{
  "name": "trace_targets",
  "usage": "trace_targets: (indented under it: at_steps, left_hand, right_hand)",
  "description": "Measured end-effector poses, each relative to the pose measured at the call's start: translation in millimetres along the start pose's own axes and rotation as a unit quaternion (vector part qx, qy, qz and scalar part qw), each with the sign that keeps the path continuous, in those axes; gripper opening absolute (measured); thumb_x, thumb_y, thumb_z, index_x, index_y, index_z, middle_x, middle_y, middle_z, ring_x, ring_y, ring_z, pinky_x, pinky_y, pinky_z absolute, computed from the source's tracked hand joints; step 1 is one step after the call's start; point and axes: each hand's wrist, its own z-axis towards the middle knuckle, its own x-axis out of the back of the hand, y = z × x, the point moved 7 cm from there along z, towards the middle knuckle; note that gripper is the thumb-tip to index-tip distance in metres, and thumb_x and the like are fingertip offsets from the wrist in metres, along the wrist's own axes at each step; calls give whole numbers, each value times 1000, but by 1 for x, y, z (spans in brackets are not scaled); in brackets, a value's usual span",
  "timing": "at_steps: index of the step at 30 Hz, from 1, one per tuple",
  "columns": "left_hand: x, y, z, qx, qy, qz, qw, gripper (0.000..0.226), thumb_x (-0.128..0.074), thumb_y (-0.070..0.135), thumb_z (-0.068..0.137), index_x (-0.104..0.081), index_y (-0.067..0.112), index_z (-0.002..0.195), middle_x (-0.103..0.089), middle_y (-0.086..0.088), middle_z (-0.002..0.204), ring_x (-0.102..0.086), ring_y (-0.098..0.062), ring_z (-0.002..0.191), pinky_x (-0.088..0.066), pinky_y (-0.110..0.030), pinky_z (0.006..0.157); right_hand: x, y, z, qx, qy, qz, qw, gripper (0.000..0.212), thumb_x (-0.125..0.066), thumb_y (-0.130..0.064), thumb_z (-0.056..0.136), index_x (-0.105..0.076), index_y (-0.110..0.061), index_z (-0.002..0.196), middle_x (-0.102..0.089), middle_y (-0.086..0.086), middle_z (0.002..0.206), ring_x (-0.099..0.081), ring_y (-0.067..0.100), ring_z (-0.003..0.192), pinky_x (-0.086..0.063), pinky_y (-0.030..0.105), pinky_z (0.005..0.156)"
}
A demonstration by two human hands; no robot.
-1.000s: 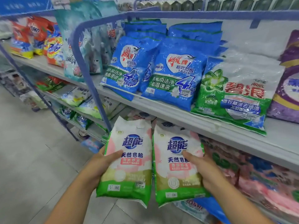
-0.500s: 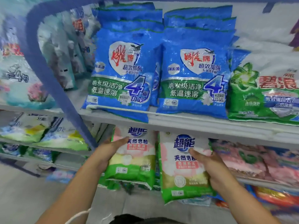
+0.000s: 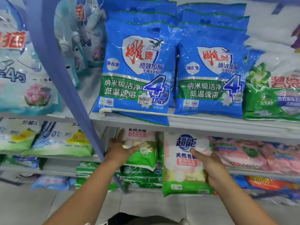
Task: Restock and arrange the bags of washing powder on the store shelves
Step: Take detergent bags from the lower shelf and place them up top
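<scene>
I hold two white, pink and green bags of washing powder below the grey upper shelf point(image 3: 194, 125). My left hand point(image 3: 119, 151) grips the left bag point(image 3: 142, 150) by its left side, thumb across the front, and the bag's top is tucked under the shelf. My right hand point(image 3: 209, 166) grips the right bag point(image 3: 183, 169) by its right edge, thumb across the label; this bag stands upright in front of the lower shelf.
Two rows of blue bags point(image 3: 138, 75) and a green bag point(image 3: 272, 93) stand on the upper shelf. Pink bags point(image 3: 253, 153) lie on the lower shelf to the right. A blue upright post point(image 3: 65, 88) crosses on the left. Green bags point(image 3: 141, 177) lie lower down.
Both hands have pushed the two bags up and in toward the lower shelf. The left bag has slid further under the upper shelf. My view has moved closer.
</scene>
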Motion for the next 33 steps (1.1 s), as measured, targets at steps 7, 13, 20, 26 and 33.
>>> trace_targets:
  at_steps: [7, 13, 20, 26, 33]
  left_hand:
    - [-1, -1, 8, -13, 78, -14, 997, 82, -74, 52, 84, -33, 37, 154, -37, -10, 144, -62, -33, 112, -50, -34, 82]
    - [-8, 33, -16, -128, 158, 195, 959, 66, -64, 55, 89, -50, 27, 147, -41, -18, 153, -36, -39, 142, -43, -46, 107]
    - [-89, 75, -55, -291, -17, 256, 922, 94, -35, 82, 73, -32, 35, 154, -31, -7, 162, -17, -31, 154, 0, -45, 124]
    - [-117, 75, -44, -271, 9, 304, 913, 86, -59, 68, 84, -23, 41, 157, -18, -9, 168, -5, -31, 157, 14, -51, 119]
    - [-112, 102, -21, -226, -4, 353, 908, 72, -41, 64, 97, -11, 44, 159, -15, 1, 169, -5, -24, 157, 11, -58, 122]
  right_hand:
    - [-18, -24, 36, -14, -8, -10, 1000, 39, -80, -15, 83, -66, -10, 119, -76, 6, 103, -70, 26, 92, -58, 38, 77]
    - [-36, -36, 45, 115, 38, -273, 954, 37, -74, -22, 90, -53, -14, 120, -56, -2, 95, -50, 12, 77, -44, 17, 74]
    - [-27, -10, 49, 114, -20, -339, 934, 46, -83, -40, 79, -61, -13, 109, -70, 9, 93, -68, 31, 83, -55, 33, 68]
    - [-4, 13, 48, 89, -43, -432, 897, 81, -77, -48, 79, -36, -40, 148, -53, -12, 127, -58, 19, 116, -54, 35, 94]
    - [-14, -15, 67, 143, 50, -499, 853, 12, -56, 4, 83, -61, -7, 80, -61, 16, 89, -58, 29, 85, -31, 24, 58]
